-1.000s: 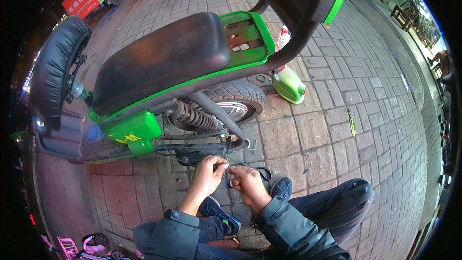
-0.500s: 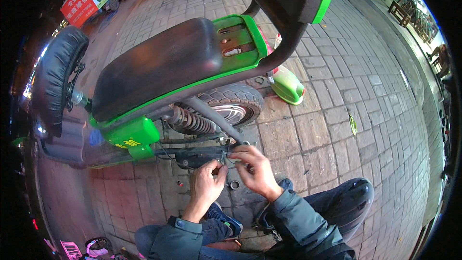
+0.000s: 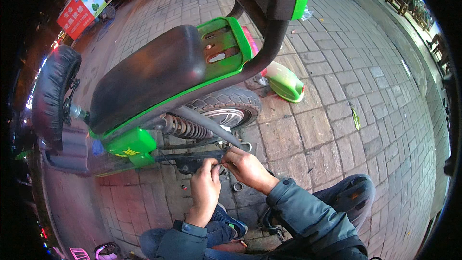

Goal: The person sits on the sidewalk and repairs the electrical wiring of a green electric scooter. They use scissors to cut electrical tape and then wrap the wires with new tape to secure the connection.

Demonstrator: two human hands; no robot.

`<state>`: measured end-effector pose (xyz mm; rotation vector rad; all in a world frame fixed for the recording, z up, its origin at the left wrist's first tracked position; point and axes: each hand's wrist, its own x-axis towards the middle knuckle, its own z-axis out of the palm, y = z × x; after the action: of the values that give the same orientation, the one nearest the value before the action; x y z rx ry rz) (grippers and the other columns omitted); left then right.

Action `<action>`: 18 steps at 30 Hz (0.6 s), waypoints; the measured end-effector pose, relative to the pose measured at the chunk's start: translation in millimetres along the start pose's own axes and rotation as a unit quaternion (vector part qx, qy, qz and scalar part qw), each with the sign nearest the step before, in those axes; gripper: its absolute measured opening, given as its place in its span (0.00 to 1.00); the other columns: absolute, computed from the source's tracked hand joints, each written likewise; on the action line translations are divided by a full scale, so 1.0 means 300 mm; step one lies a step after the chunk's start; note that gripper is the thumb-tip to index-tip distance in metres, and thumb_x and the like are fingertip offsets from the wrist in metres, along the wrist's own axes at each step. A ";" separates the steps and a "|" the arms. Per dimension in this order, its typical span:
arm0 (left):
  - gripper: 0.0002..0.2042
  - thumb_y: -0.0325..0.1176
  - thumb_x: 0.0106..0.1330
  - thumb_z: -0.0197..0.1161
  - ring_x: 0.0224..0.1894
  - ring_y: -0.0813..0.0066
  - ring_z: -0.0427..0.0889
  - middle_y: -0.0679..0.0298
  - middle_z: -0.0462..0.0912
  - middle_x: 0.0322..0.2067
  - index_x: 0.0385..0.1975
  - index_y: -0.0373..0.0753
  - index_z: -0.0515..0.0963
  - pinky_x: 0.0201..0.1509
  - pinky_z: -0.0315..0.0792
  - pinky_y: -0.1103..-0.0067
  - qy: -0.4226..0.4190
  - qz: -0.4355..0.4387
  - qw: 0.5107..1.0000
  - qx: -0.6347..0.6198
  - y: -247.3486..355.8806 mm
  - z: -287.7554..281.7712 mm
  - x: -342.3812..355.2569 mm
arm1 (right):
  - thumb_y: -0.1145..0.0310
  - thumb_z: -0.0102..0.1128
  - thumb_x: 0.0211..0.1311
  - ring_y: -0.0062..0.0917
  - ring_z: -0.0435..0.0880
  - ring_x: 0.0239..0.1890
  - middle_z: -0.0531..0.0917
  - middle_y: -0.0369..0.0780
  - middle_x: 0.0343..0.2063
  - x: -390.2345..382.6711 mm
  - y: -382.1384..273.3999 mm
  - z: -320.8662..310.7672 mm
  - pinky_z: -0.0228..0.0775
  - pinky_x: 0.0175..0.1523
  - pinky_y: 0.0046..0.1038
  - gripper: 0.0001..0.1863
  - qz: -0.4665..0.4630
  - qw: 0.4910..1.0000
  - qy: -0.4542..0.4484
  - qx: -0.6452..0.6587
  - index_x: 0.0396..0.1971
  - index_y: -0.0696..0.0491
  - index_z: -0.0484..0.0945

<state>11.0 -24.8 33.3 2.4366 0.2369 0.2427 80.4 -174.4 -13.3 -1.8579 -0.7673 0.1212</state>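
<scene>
A green and black electric scooter (image 3: 144, 72) stands in front of me, its rear wheel (image 3: 236, 103) and coil spring (image 3: 185, 127) beyond my hands. My left hand (image 3: 206, 188) is closed in a pinch beside the scooter's dark lower bar (image 3: 192, 159). Just right of it, my right hand (image 3: 249, 169) also pinches, its fingertips meeting those of the left. Whatever lies between the fingers is too small and hidden to name. A thin looped cable (image 3: 248, 146) curves out by the lower end of the grey strut, above my right hand.
A small ring (image 3: 237, 187) and a tiny red piece (image 3: 184, 188) lie on the paving below the scooter. Behind the wheel rests a green and white shell-like part (image 3: 285, 83). My bent right knee (image 3: 353, 195) is at the right; a red sign (image 3: 76, 17) stands far left.
My right hand has moved left and its fingers have closed in to meet the left hand's. The scooter sits slightly further left in the view.
</scene>
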 end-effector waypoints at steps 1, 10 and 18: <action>0.07 0.24 0.65 0.65 0.35 0.51 0.87 0.50 0.86 0.32 0.41 0.35 0.78 0.38 0.78 0.67 0.020 0.064 0.997 0.045 0.004 0.005 -0.004 | 0.71 0.61 0.64 0.48 0.81 0.39 0.79 0.48 0.35 -0.002 0.000 0.001 0.75 0.42 0.42 0.06 -0.002 1.000 0.014 0.016 0.36 0.57 0.77; 0.07 0.25 0.63 0.66 0.36 0.48 0.85 0.48 0.85 0.33 0.40 0.34 0.79 0.38 0.78 0.64 0.000 0.072 0.995 0.070 -0.005 0.019 -0.006 | 0.73 0.61 0.63 0.49 0.81 0.38 0.78 0.49 0.35 -0.010 0.003 -0.002 0.75 0.42 0.43 0.06 -0.008 0.999 0.033 0.037 0.36 0.59 0.77; 0.06 0.23 0.63 0.66 0.34 0.52 0.87 0.50 0.85 0.30 0.37 0.33 0.77 0.35 0.78 0.65 0.033 0.079 0.993 0.085 0.011 0.022 -0.006 | 0.74 0.61 0.63 0.49 0.81 0.38 0.78 0.49 0.35 -0.007 0.003 -0.002 0.75 0.42 0.42 0.06 0.011 0.998 0.041 0.047 0.37 0.59 0.77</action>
<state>11.3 -31.6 30.2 2.6228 0.0967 0.3873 79.4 -176.2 -14.4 -1.7721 -0.6748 0.0928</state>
